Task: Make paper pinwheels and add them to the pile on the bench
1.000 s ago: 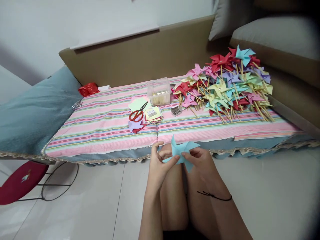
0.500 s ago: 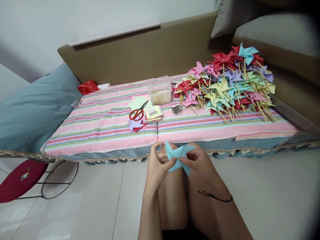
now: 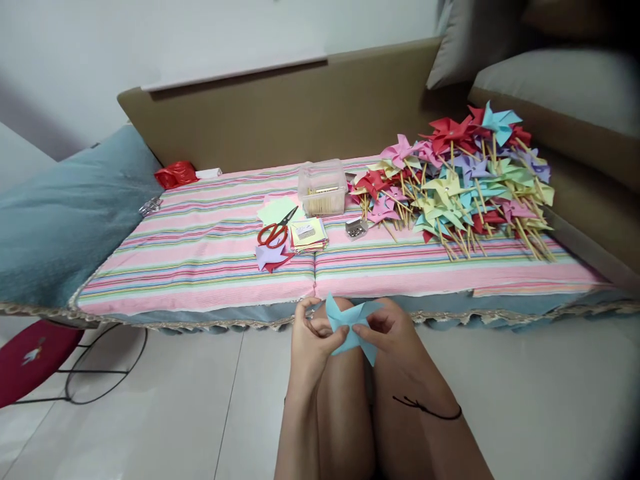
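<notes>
Over my knees I hold a light-blue paper pinwheel (image 3: pixel 351 321), its blades folded in toward the middle. My left hand (image 3: pixel 311 337) pinches it from the left, thumb on the paper. From the right, my right hand (image 3: pixel 395 331) grips it too, its thumb near the centre. No stick shows on this pinwheel. Beyond my hands, on the striped cover, lie orange-handled scissors (image 3: pixel 274 233), a stack of coloured paper squares (image 3: pixel 307 232) and purple cut paper (image 3: pixel 270 255). A small box of metal fasteners (image 3: pixel 357 229) stands to the right of the stack.
A clear plastic box (image 3: pixel 323 188) of wooden sticks stands behind the papers. Many finished pinwheels (image 3: pixel 465 177) on sticks are piled at the right. A red plastic bag (image 3: pixel 176 175) lies at the back left. A red stool (image 3: pixel 37 360) stands on the floor at left.
The whole scene sits slightly lower in view, as the camera has tilted a little. Both hands keep the same hold on the light-blue pinwheel.
</notes>
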`<state>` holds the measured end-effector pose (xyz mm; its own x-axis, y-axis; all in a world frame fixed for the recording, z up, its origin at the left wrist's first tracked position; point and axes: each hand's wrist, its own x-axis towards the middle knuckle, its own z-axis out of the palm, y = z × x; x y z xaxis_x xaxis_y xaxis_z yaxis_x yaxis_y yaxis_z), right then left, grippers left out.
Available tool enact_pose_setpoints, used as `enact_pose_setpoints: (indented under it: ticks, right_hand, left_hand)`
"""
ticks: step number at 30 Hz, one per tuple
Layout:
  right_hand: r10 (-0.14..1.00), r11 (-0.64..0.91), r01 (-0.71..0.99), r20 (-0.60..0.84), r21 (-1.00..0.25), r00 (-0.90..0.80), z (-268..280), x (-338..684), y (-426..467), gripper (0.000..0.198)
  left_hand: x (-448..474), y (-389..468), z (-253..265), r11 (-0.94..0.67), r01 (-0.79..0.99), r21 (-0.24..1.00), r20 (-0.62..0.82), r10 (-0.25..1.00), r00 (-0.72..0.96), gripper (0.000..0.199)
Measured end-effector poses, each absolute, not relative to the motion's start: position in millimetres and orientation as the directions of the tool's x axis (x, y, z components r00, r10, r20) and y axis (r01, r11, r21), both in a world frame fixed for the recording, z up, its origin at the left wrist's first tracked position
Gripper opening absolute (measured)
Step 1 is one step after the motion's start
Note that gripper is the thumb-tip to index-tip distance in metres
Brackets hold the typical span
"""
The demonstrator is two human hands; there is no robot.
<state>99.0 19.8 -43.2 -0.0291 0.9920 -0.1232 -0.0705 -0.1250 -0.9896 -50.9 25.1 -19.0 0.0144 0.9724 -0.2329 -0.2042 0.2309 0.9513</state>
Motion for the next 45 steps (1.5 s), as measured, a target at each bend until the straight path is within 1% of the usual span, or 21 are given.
enact_pose_setpoints:
  ticks: [2,4,6,7,8,9,10,11,13,15,18,21,25,30,34,37,40,45]
  right_hand:
    - [0.994,-0.109,-0.061,-0.108,-0.992,-0.019,-41.2,99.0,22.8,0.024]
    - [0.991,-0.126,-0.068,-0.128,-0.990,0.027,-39.3,102.8,30.7,0.023]
    - [0.981,-0.133,-0.065,-0.141,-0.989,0.131,-37.9,111.8,47.2,0.027]
    - [0.975,-0.110,-0.018,-0.111,-0.994,0.191,-37.5,118.1,59.3,0.030]
    - [0.970,-0.066,0.067,-0.048,-0.996,0.237,-37.2,125.1,74.0,0.032]
    - [0.966,-0.002,0.204,0.050,-0.979,0.252,-37.2,132.2,91.0,0.033]
    - [0.962,0.056,0.380,0.152,-0.923,0.227,-37.4,139.1,109.8,0.035]
    - [0.959,0.077,0.457,0.191,-0.886,0.208,-37.9,145.0,129.7,0.033]
    - [0.962,0.092,0.566,0.220,-0.820,0.162,-40.0,152.7,169.7,0.024]
    - [0.970,0.097,0.672,0.220,-0.734,0.100,-43.4,154.0,205.4,0.019]
    - [0.982,0.092,0.811,0.185,-0.578,0.021,-50.0,147.9,243.4,0.021]
    - [0.992,0.069,0.902,0.122,-0.427,-0.018,-56.3,140.3,262.9,0.022]
    - [0.999,0.035,0.961,0.034,-0.273,-0.027,-60.2,134.1,273.1,0.024]
    - [1.000,0.003,0.984,-0.023,-0.176,-0.007,-58.6,129.3,278.9,0.024]
    - [0.999,-0.021,0.986,-0.030,-0.167,0.016,-59.1,126.4,282.8,0.022]
    - [1.000,-0.023,0.978,-0.014,-0.206,0.021,-60.9,126.2,285.1,0.022]
    - [1.000,-0.008,0.956,0.019,-0.294,0.014,-61.4,131.5,286.1,0.020]
    - [0.997,0.023,0.849,0.077,-0.527,0.021,-60.1,156.3,279.3,0.014]
  left_hand:
    - [-51.9,28.7,-21.7,0.238,-0.219,0.946,-0.246,0.969,-0.011,0.058]
    - [-53.6,32.9,-24.5,0.248,-0.251,0.936,-0.269,0.962,-0.054,0.058]
    - [-56.3,37.4,-27.7,0.244,-0.285,0.927,-0.287,0.951,-0.119,0.059]
    - [-57.9,39.6,-29.5,0.237,-0.298,0.925,-0.291,0.945,-0.152,0.059]
    - [-59.4,41.8,-31.6,0.229,-0.306,0.924,-0.293,0.939,-0.182,0.059]
    - [-60.8,43.9,-33.9,0.225,-0.312,0.923,-0.297,0.932,-0.207,0.059]
    - [-62.0,46.0,-36.4,0.227,-0.317,0.921,-0.304,0.927,-0.221,0.059]
    - [-62.7,48.1,-39.2,0.230,-0.321,0.919,-0.311,0.923,-0.227,0.059]
    - [-63.3,52.5,-45.8,0.243,-0.327,0.913,-0.323,0.920,-0.220,0.058]
    - [-63.2,57.5,-53.8,0.261,-0.329,0.908,-0.336,0.921,-0.196,0.057]
    - [-63.0,65.8,-67.0,0.309,-0.310,0.899,-0.364,0.922,-0.135,0.054]
    - [-60.3,72.8,-78.5,0.345,-0.308,0.887,-0.389,0.916,-0.094,0.053]
    - [-49.8,77.0,-89.8,0.352,-0.358,0.865,-0.415,0.903,-0.113,0.056]
    - [-40.7,77.5,-95.4,0.371,-0.381,0.847,-0.438,0.892,-0.107,0.058]
    - [-43.3,77.5,-87.4,0.373,-0.367,0.852,-0.434,0.896,-0.097,0.056]
    - [-45.9,77.5,-77.7,0.372,-0.353,0.859,-0.427,0.900,-0.090,0.055]
    - [-48.0,76.8,-71.5,0.356,-0.362,0.861,-0.413,0.906,-0.092,0.054]
    - [-55.3,73.9,-75.1,0.353,-0.348,0.868,-0.401,0.913,-0.074,0.054]
